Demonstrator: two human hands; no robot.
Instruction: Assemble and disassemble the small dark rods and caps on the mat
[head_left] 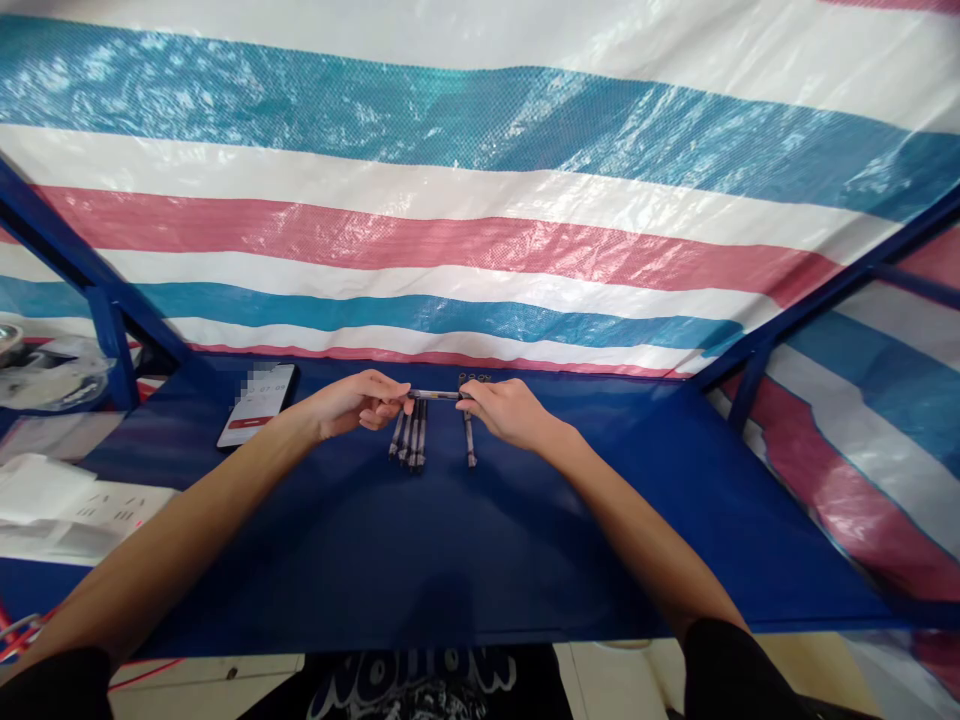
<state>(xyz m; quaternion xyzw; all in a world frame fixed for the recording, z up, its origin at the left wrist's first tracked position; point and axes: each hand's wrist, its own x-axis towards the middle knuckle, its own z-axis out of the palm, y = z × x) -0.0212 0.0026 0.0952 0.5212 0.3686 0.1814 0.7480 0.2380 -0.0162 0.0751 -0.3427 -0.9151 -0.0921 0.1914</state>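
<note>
Both my hands hold one thin dark pen (435, 395) level above the blue table (450, 540). My left hand (358, 402) pinches its left end. My right hand (508, 410) pinches its right end. Under my left hand several dark pens (409, 442) lie side by side on the table. A single dark pen (469, 443) lies apart beneath my right hand. A few small dark caps (472, 379) sit just behind the right hand.
A phone (259, 403) with a lit screen lies on the table at the left. A striped blue, white and red tarp (480, 200) hangs behind and to the right. White bags and papers (52, 500) lie at the far left beyond the blue frame post (116, 350).
</note>
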